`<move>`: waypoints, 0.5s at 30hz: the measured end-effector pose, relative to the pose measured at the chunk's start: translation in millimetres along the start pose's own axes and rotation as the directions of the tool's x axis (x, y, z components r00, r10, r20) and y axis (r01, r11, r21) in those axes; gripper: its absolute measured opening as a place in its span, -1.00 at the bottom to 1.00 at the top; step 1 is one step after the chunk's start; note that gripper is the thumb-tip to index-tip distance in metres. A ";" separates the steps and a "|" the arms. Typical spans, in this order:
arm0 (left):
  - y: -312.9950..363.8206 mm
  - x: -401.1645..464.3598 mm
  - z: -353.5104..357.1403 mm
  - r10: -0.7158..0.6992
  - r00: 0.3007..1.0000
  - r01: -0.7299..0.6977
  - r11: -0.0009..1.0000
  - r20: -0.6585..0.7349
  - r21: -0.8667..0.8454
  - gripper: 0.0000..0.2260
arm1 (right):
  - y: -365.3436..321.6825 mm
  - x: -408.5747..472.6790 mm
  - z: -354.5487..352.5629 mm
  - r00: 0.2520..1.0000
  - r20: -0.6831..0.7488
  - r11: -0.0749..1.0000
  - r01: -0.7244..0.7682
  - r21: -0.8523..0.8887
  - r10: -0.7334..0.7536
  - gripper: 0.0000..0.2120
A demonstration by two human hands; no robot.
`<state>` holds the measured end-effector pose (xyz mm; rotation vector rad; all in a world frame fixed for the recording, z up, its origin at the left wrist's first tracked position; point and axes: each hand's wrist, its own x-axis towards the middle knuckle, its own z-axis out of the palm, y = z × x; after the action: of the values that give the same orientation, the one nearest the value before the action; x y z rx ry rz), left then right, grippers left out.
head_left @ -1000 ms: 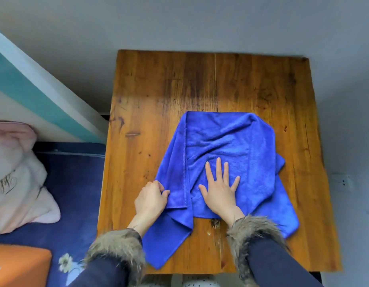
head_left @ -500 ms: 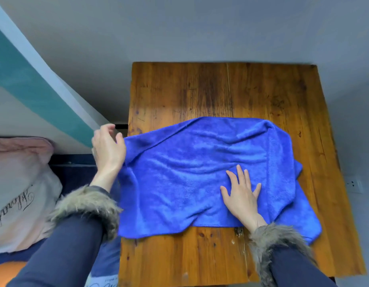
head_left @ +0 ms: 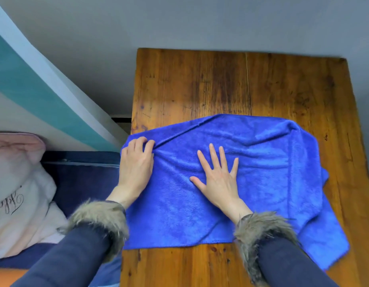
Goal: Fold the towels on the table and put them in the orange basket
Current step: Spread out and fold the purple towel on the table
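A blue towel [head_left: 262, 162] lies spread across the near half of the wooden table [head_left: 200, 83], its left edge at the table's left side and a lower layer sticking out at the right. My left hand [head_left: 136, 164] pinches the towel's far left corner between curled fingers. My right hand [head_left: 217, 177] lies flat on the middle of the towel, fingers straight and spread. A sliver of the orange basket [head_left: 5, 277] shows at the bottom left corner, mostly hidden by my left sleeve.
Left of the table stands a bed with a dark blue cover [head_left: 84, 181] and a pale pink pillow [head_left: 17, 183]. A grey wall runs behind the table. The far half of the table is bare wood.
My left hand unfolded the towel's left part outward and has now brought its corner down onto the table's left edge. My right hand slid left to the towel's middle.
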<state>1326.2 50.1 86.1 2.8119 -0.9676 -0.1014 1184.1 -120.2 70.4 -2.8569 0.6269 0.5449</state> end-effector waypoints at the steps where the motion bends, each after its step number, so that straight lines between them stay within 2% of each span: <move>1: -4.8 6.3 -0.6 0.016 1.000 -0.015 1.000 0.013 -0.004 -0.80 | 1.6 -1.2 2.5 1.000 0.011 1.000 -0.004 -0.006 0.004 -0.25; 3: -10.6 16.4 -2.9 0.024 0.999 -0.023 1.000 0.045 -0.016 -0.87 | 4.9 -3.5 4.8 1.000 0.022 1.000 0.003 -0.024 -0.003 -0.25; 7: -19.3 37.6 -11.7 -0.027 0.998 0.033 0.995 0.063 -0.090 -0.84 | 4.8 -5.6 4.1 0.999 0.040 1.000 0.002 -0.019 -0.001 -0.25; 12: -24.3 81.5 -43.3 -0.190 0.963 0.161 0.975 -0.194 -0.155 -0.80 | 0.8 -13.2 4.3 0.998 0.066 1.000 0.003 -0.006 -0.003 -0.25; 15: -9.3 98.7 -53.9 -0.167 0.943 0.095 0.964 -0.287 -0.248 -0.75 | 2.6 -13.7 1.4 0.998 0.057 0.999 0.009 0.036 -0.011 -0.28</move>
<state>1416.0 3.7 136.5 2.5728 -0.6508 0.1893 1170.9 -117.1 74.2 -2.7989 0.6058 0.6059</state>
